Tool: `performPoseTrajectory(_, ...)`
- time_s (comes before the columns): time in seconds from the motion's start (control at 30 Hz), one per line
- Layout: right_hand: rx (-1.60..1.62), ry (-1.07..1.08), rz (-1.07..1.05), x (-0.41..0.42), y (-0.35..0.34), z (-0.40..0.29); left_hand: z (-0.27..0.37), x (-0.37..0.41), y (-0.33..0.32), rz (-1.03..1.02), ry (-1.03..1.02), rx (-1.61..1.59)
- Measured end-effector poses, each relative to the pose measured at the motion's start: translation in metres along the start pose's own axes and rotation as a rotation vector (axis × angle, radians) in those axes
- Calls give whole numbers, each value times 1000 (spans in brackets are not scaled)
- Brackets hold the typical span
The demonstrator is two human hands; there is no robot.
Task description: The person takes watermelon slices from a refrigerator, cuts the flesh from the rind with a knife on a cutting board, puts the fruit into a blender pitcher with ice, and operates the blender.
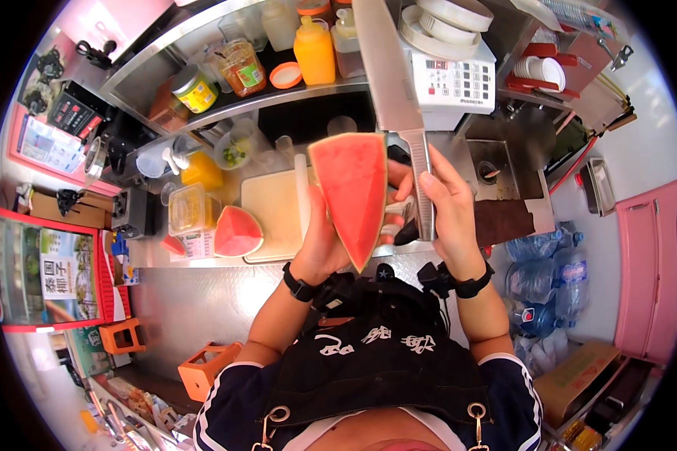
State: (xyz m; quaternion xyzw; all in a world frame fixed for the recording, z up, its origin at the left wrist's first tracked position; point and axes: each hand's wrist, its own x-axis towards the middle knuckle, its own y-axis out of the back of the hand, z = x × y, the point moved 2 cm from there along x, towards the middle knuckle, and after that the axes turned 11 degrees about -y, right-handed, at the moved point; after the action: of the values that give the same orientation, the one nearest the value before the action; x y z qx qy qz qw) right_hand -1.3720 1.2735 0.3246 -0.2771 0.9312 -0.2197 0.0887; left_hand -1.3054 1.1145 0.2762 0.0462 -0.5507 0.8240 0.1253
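A wedge of watermelon [354,183] with red flesh and a thin rind edge rests in my left hand [315,242], its pointed end towards me. My right hand [452,197] grips the ribbed metal handle of a large knife [388,73]. The broad blade points up and away, just right of the wedge's wide end. Below on the counter lies a pale cutting board [273,217], partly hidden by my left hand and the wedge. Another watermelon chunk [238,232] sits at the board's left edge, with a small watermelon piece [172,244] farther left.
A clear plastic container [189,208] stands behind the watermelon chunk. Jars and a yellow squeeze bottle [315,53] line the shelf ahead. At right are a white keypad machine [454,84] and a metal sink [488,149]. Orange stools [206,369] and water bottles [533,279] occupy the floor.
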Motion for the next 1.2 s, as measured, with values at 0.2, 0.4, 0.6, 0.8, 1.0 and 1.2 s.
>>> performPoseTrajectory(0.2,-604,49,188,-56,68,-8,-36,22,3,310,24,58)
performPoseTrajectory(0.4,-1228,435,-27,-118,117,2,-84,41,7,357,42,44)
performPoseTrajectory(0.6,-1300,434,-30,-137,159,17,-120,44,7,382,65,149)
performPoseTrajectory(0.8,-1256,375,-17,-131,179,33,-153,36,-5,431,78,242)
performPoseTrajectory(1.0,-952,191,-99,-128,193,54,-151,28,-3,423,110,346)
performPoseTrajectory(1.2,-682,100,-108,-113,205,66,-146,34,-13,525,88,362)
